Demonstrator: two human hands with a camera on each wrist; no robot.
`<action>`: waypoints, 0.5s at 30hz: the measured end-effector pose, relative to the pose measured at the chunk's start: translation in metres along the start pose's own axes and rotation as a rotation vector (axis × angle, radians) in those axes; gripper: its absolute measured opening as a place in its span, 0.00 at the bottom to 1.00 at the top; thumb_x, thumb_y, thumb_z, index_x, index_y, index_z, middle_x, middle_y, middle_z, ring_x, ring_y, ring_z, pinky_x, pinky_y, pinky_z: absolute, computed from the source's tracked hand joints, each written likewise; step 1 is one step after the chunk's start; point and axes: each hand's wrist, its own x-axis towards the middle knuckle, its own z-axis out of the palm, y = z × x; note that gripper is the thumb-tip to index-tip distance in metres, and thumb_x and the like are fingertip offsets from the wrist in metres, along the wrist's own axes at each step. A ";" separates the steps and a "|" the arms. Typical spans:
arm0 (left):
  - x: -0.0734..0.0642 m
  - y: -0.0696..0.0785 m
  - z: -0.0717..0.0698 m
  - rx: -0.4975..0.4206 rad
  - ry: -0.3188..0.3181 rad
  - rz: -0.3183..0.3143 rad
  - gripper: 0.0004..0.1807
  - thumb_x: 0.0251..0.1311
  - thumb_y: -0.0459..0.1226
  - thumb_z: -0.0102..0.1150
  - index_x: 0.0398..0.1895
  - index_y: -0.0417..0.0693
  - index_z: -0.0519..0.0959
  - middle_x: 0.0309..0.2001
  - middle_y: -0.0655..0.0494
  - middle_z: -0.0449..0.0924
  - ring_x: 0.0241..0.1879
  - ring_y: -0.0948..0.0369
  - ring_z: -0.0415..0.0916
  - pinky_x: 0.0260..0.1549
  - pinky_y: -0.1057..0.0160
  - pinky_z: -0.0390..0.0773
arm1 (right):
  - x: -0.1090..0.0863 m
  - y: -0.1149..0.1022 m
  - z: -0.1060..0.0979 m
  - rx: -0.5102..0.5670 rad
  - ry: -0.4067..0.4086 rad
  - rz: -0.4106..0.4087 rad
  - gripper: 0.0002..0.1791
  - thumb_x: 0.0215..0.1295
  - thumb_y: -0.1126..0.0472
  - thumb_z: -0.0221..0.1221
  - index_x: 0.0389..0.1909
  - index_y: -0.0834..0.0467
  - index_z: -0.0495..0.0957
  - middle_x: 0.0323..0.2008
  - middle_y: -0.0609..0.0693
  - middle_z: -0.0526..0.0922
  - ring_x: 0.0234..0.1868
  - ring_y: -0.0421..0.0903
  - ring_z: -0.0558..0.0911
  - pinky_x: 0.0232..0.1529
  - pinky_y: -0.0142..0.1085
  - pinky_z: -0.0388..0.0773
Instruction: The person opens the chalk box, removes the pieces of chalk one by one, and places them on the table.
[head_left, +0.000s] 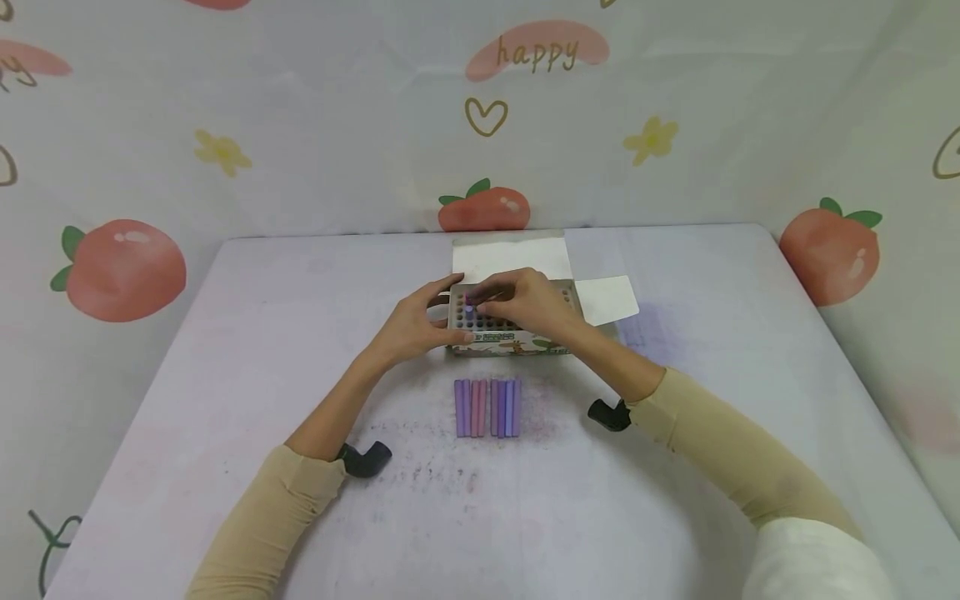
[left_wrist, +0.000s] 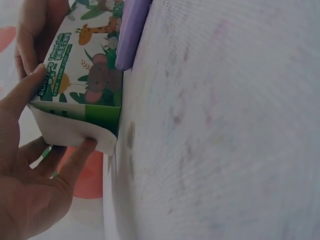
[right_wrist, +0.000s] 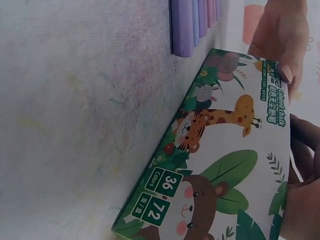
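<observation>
An open box of coloured chalk (head_left: 517, 343), printed with animals, holds a tray of round holes. My left hand (head_left: 422, 321) grips its left end, the thumb on the front top edge and fingers at the side flap (left_wrist: 75, 131). Over the tray's left part, my right hand (head_left: 528, 302) has its fingers curled and appears to pinch a chalk stick, largely hidden by the fingertips. A lavender chalk stick (head_left: 470, 312) and a bit of magenta show right by those fingertips. In front of the box, purple and pink chalk sticks (head_left: 474, 408) lie side by side in two groups.
The box's white lid (head_left: 517, 252) is folded back behind it, and a side flap (head_left: 607, 300) sticks out to the right. Chalk smudges mark the pale tabletop (head_left: 300, 275). A patterned cloth (head_left: 337, 108) hangs behind. Black wrist mounts (head_left: 367, 460) sit near both wrists.
</observation>
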 end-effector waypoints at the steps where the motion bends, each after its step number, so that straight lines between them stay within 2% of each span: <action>1: 0.000 0.001 0.000 -0.002 0.000 -0.002 0.51 0.51 0.42 0.77 0.78 0.60 0.58 0.75 0.51 0.57 0.70 0.49 0.61 0.59 0.54 0.79 | 0.001 0.000 0.000 -0.002 -0.004 -0.005 0.12 0.66 0.60 0.65 0.49 0.54 0.86 0.43 0.45 0.87 0.44 0.41 0.85 0.46 0.38 0.83; 6: 0.000 0.000 0.001 0.004 0.004 -0.006 0.51 0.51 0.43 0.77 0.77 0.61 0.59 0.74 0.52 0.57 0.70 0.49 0.61 0.59 0.55 0.79 | 0.004 0.001 0.001 -0.005 -0.035 0.005 0.13 0.66 0.59 0.65 0.50 0.55 0.86 0.44 0.45 0.87 0.46 0.41 0.84 0.49 0.38 0.83; 15: 0.000 0.000 0.001 -0.008 0.000 -0.003 0.51 0.51 0.44 0.77 0.77 0.63 0.59 0.75 0.55 0.56 0.71 0.51 0.60 0.59 0.54 0.79 | 0.007 -0.003 0.002 -0.031 -0.087 0.096 0.16 0.63 0.57 0.68 0.52 0.53 0.86 0.50 0.47 0.86 0.53 0.44 0.82 0.53 0.39 0.81</action>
